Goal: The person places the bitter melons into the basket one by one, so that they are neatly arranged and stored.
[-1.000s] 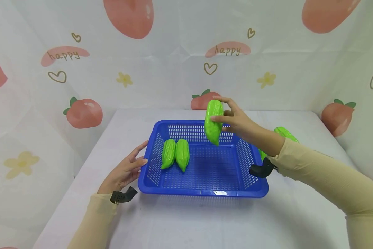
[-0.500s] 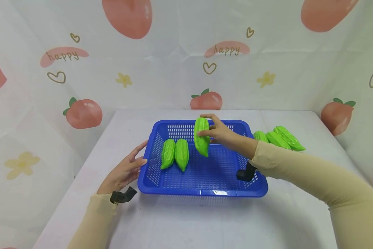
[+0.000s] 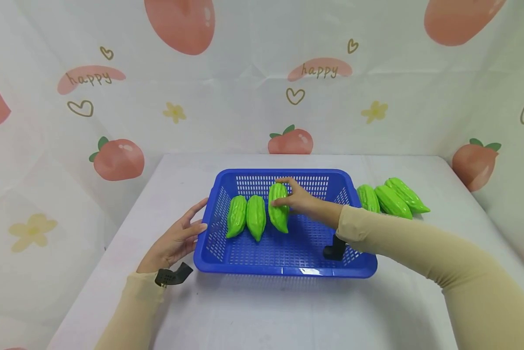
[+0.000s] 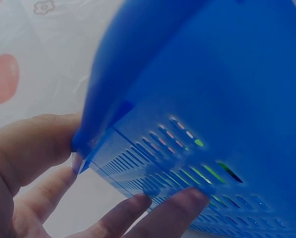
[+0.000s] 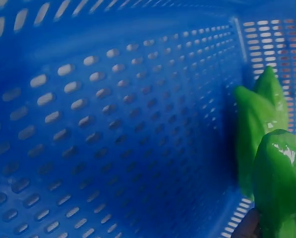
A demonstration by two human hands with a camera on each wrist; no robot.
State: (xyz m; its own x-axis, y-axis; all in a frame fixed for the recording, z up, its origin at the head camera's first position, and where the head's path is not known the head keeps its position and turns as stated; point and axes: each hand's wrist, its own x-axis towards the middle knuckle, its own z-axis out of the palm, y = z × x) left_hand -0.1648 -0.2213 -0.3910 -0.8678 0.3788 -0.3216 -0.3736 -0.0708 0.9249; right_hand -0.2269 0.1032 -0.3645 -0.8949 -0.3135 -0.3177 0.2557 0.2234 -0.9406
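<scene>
Pinching a green gourd (image 3: 279,218) inside the blue basket (image 3: 284,271), just beside two others (image 3: 256,218), the right hand (image 3: 301,200) looks mid-placing; next calls for gentle release. Left hand (image 3: 177,241), fingers spread, touches the rim; three more gourds (image 3: 393,202) lie on the worktop (image 3: 253,316).

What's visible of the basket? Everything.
The basket is blue, rectangular, plastic-looking, with a smooth, broad rim and slotted walls and floor. It stands open side up on the white table. The left hand touches its left side. Two green gourds lie inside, near that side; the right hand holds a third inside, floor contact unclear.
</scene>
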